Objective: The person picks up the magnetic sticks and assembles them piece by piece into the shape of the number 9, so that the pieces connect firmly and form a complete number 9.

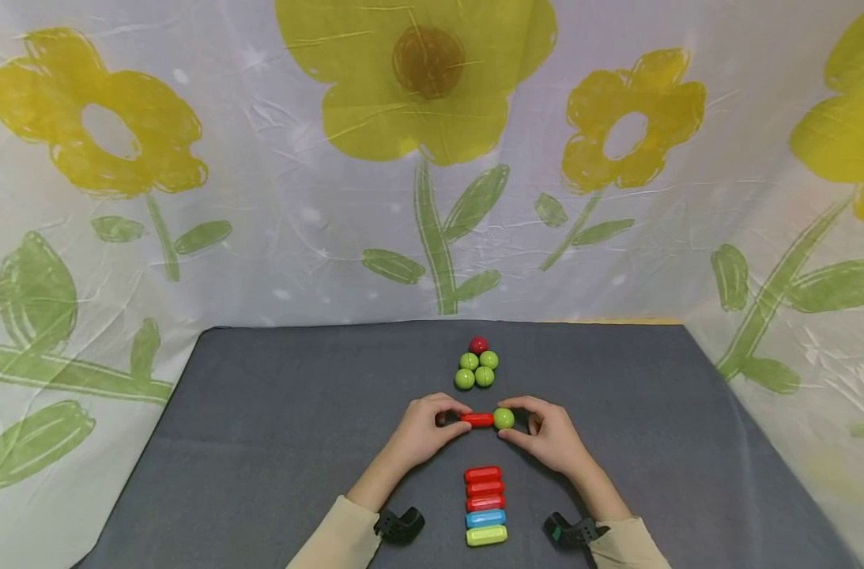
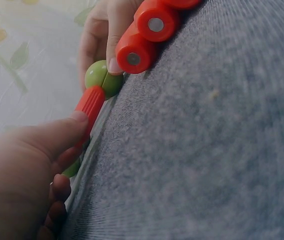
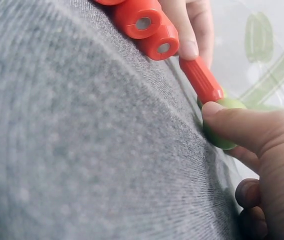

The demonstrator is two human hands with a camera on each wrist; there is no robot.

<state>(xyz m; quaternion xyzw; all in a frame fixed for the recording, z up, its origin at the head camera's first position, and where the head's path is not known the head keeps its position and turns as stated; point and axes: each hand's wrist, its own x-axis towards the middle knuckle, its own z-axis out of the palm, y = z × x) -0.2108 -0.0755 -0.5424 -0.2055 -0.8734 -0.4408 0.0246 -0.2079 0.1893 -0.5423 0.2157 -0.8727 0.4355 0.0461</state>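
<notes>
Thumb and fingers of my left hand (image 1: 424, 428) pinch a red magnetic rod (image 1: 478, 420) by its left end. In my right hand (image 1: 548, 433) a green ball (image 1: 503, 418) is pinched between thumb and fingertips. The rod's right end meets the ball, as the left wrist view also shows with the rod (image 2: 90, 106) against the ball (image 2: 103, 78). From the right wrist view, the right thumb covers part of the green ball (image 3: 221, 137), and the rod (image 3: 201, 80) points toward it.
Nearer me lies a column of rods: several red rods (image 1: 484, 489), a blue rod (image 1: 485, 518) and a yellow-green rod (image 1: 486, 536). Beyond the hands sit several green balls (image 1: 484, 376) and one red ball (image 1: 478, 345). A dark grey cloth (image 1: 296, 411) covers the table.
</notes>
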